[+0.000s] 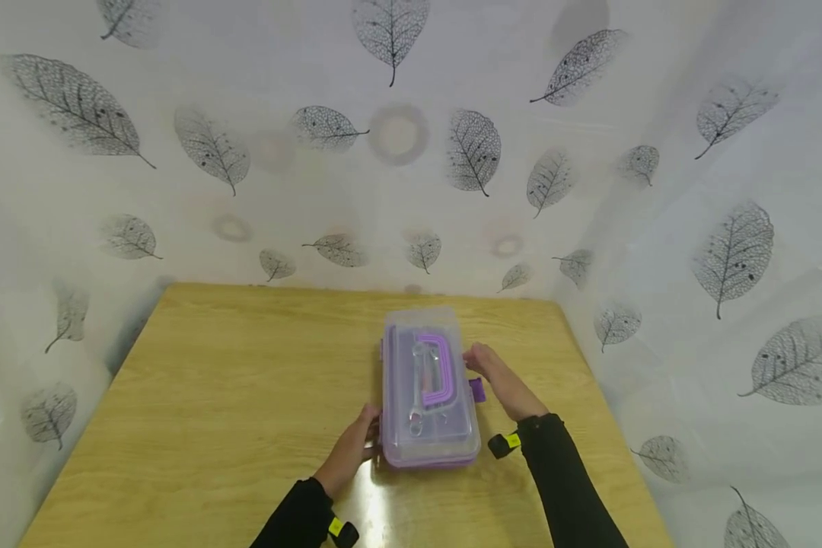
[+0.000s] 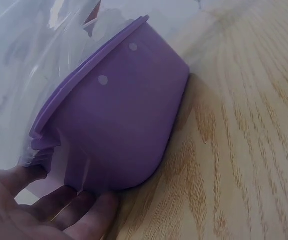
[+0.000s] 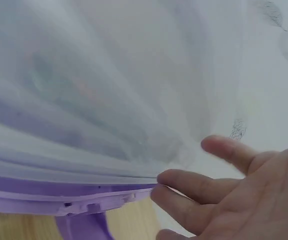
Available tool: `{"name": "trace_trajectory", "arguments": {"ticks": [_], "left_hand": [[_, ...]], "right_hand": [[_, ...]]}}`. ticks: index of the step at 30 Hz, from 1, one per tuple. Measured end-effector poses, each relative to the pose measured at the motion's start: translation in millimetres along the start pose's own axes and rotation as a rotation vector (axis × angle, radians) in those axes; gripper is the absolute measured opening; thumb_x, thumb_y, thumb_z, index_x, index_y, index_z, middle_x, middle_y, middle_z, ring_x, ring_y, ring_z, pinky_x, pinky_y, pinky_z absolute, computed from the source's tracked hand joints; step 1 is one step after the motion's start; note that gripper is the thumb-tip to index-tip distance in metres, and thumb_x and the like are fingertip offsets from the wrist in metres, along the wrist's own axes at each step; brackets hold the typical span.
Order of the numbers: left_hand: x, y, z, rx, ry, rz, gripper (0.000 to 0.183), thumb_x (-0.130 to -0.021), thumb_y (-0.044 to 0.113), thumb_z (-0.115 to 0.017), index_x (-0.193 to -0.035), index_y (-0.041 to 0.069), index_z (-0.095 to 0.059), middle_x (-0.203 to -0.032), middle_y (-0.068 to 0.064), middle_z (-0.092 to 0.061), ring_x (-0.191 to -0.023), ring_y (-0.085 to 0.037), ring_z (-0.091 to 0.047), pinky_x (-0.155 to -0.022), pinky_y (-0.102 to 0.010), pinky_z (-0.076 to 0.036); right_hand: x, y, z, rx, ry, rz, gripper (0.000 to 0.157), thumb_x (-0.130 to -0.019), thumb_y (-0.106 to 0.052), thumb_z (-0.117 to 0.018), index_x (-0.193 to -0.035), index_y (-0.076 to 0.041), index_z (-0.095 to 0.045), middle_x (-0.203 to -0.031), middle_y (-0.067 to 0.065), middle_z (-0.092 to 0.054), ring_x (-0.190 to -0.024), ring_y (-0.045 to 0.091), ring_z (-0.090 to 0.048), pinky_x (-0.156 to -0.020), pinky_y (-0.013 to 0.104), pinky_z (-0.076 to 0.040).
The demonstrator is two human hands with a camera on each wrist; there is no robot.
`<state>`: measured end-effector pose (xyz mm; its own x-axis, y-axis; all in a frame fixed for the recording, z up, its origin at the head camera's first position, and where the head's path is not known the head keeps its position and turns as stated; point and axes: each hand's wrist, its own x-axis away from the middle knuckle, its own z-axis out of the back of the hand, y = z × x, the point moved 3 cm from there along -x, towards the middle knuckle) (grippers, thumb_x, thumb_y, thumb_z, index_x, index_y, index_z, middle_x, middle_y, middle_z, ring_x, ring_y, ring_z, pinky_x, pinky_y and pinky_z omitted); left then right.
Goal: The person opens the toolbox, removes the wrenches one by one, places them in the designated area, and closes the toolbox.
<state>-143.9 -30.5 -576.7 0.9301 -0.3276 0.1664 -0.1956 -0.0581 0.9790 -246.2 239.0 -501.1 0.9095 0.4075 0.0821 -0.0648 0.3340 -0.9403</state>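
A purple toolbox (image 1: 399,388) with a clear lid stands on the table. Set in the lid is a purple handle (image 1: 447,369), and the silver wrench (image 1: 417,380) shows through beside it. My left hand (image 1: 349,450) touches the box's near left side; in the left wrist view its thumb is near the rim and its fingers lie against the purple wall (image 2: 119,115). At the far right side, my right hand (image 1: 507,383) has its fingers stretched out, fingertips right at the lid's edge. A purple latch (image 1: 477,390) sticks out on that side, swung away from the box.
The wooden table (image 1: 246,365) extends widely to the left of the box, with a narrower strip on the right. A white leaf-patterned curtain (image 1: 342,198) hangs behind the table and along both sides.
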Motion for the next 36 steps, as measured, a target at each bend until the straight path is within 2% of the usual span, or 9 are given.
{"name": "trace_trajectory", "arguments": {"ticks": [2, 3, 5, 12, 15, 19, 23, 29, 36], "left_hand": [[1.3, 0.4, 3.1, -0.008, -0.011, -0.008, 0.075, -0.101, 0.052, -0.010, -0.143, -0.009, -0.026, -0.143, -0.035, -0.036, -0.129, -0.046, -0.038, -0.102, -0.056, -0.041], [1.5, 0.7, 4.6, -0.005, -0.021, -0.012, 0.075, -0.101, 0.052, -0.009, -0.143, -0.008, -0.024, -0.144, -0.035, -0.034, -0.129, -0.046, -0.037, -0.103, -0.056, -0.040], [1.6, 1.0, 7.9, -0.001, -0.040, -0.018, 0.075, -0.100, 0.052, -0.008, -0.144, -0.007, -0.024, -0.145, -0.034, -0.033, -0.130, -0.046, -0.036, -0.104, -0.056, -0.039], [3.5, 1.3, 22.0, -0.001, -0.067, -0.016, 0.074, -0.100, 0.054, -0.010, -0.145, -0.002, -0.027, -0.146, -0.030, -0.035, -0.132, -0.041, -0.037, -0.104, -0.054, -0.040], [7.1, 3.3, 32.7, -0.019, -0.030, -0.013, 0.067, -0.100, 0.052, -0.013, -0.146, 0.005, -0.029, -0.148, -0.024, -0.036, -0.133, -0.038, -0.037, -0.106, -0.054, -0.039], [15.3, 9.6, 54.3, -0.061, 0.109, -0.031, 0.061, -0.100, 0.052, -0.021, -0.146, 0.012, -0.030, -0.149, -0.018, -0.035, -0.134, -0.035, -0.036, -0.109, -0.056, -0.034], [24.9, 19.7, 73.2, -0.069, 0.234, -0.070, 0.060, -0.100, 0.050, -0.026, -0.146, 0.011, -0.030, -0.149, -0.020, -0.035, -0.135, -0.036, -0.034, -0.111, -0.057, -0.029], [25.8, 34.4, 74.8, -0.072, 0.234, -0.134, 0.052, -0.102, 0.043, -0.026, -0.145, 0.013, -0.030, -0.148, -0.021, -0.034, -0.135, -0.037, -0.033, -0.111, -0.059, -0.026], [29.7, 50.7, 60.5, -0.117, 0.230, -0.161, 0.049, -0.102, 0.044, -0.029, -0.144, 0.020, -0.032, -0.147, -0.009, -0.039, -0.135, -0.031, -0.035, -0.111, -0.056, -0.029]], "right_hand": [[-2.1, -6.2, -2.6, -0.015, 0.012, -0.030, 0.062, -0.098, -0.054, -0.026, -0.130, -0.003, -0.043, -0.136, 0.019, -0.048, -0.125, 0.036, -0.046, -0.108, 0.060, -0.031], [1.9, -15.0, -5.5, 0.012, 0.027, -0.112, 0.066, -0.097, -0.057, -0.025, -0.130, -0.002, -0.041, -0.138, 0.021, -0.045, -0.126, 0.039, -0.044, -0.109, 0.064, -0.027], [1.5, -27.8, -8.6, -0.003, 0.043, -0.142, 0.066, -0.099, -0.054, -0.026, -0.128, 0.003, -0.042, -0.134, 0.025, -0.046, -0.119, 0.040, -0.049, -0.106, 0.060, -0.034], [-4.8, -64.4, -19.2, -0.213, 0.047, -0.211, 0.057, -0.102, -0.042, -0.030, -0.137, 0.003, -0.031, -0.119, 0.022, -0.042, -0.097, 0.031, -0.049, -0.085, 0.041, -0.047], [-11.3, -67.3, -22.9, -0.272, 0.044, -0.188, 0.055, -0.103, -0.040, -0.030, -0.138, 0.002, -0.027, -0.111, 0.015, -0.043, -0.089, 0.025, -0.048, -0.077, 0.033, -0.048], [-19.5, -67.6, -30.0, -0.292, 0.037, -0.143, 0.058, -0.101, -0.044, -0.032, -0.138, 0.001, -0.028, -0.105, 0.011, -0.044, -0.084, 0.022, -0.047, -0.074, 0.033, -0.047], [-22.9, -73.7, -38.7, -0.285, 0.022, -0.126, 0.059, -0.100, -0.046, -0.035, -0.138, 0.000, -0.029, -0.104, 0.012, -0.041, -0.083, 0.021, -0.045, -0.074, 0.032, -0.046], [-19.7, -96.9, -40.6, -0.224, 0.015, -0.041, 0.060, -0.100, -0.047, -0.034, -0.136, 0.001, -0.031, -0.107, 0.016, -0.043, -0.083, 0.022, -0.049, -0.071, 0.027, -0.051], [-21.6, -133.0, -54.3, -0.138, -0.039, 0.001, 0.054, -0.101, -0.043, -0.034, -0.134, 0.000, -0.035, -0.112, 0.019, -0.043, -0.090, 0.029, -0.052, -0.078, 0.037, -0.055]]}}
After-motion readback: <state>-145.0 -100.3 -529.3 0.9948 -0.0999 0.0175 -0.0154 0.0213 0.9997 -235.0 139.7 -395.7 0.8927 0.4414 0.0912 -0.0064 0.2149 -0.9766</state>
